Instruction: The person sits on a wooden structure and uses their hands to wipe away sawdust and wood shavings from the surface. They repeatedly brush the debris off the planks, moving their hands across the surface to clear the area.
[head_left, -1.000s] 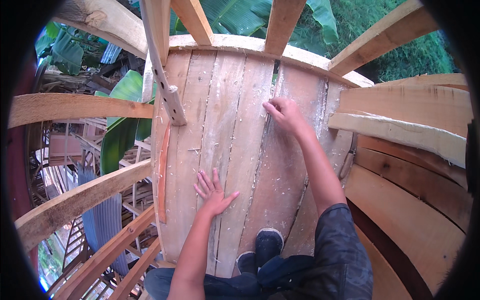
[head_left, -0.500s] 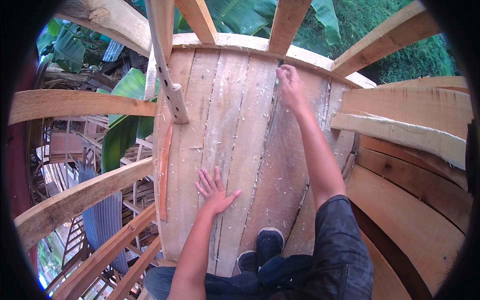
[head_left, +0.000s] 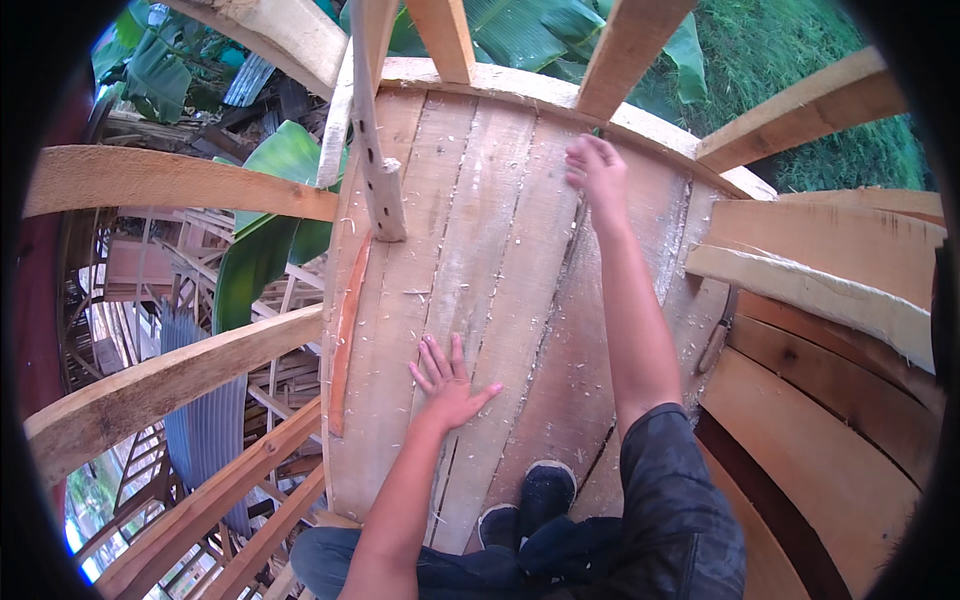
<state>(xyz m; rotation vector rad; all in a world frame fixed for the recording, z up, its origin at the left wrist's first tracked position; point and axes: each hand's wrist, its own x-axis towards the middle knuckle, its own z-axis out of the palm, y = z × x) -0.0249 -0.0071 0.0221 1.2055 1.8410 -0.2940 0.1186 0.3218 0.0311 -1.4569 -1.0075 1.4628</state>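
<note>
My left hand (head_left: 450, 393) lies flat on the wooden plank floor (head_left: 400, 350), fingers spread and holding nothing. Stretched out ahead, my right hand (head_left: 600, 180) is over the far end of the same planks, close to a long gap between two boards. Its fingers are curled in and slightly blurred; anything between them is too small or hidden to make out. Pale wood shavings and chips are scattered over the boards around both hands. A narrow reddish wood strip (head_left: 349, 340) lies along the left edge of the floor.
An upright post with holes (head_left: 385, 195) stands at the far left. Rough beams (head_left: 180, 183) reach in from the left and far sides. Stacked boards (head_left: 820, 420) line the right. My shoes (head_left: 545, 492) rest on the planks. Beyond the left edge, wood scraps (head_left: 295, 350) lie lower down.
The view has shifted a little, so the planks appear farther right. My right hand has drawn slightly back from the far end, its fingers more curled. My left hand stays flat.
</note>
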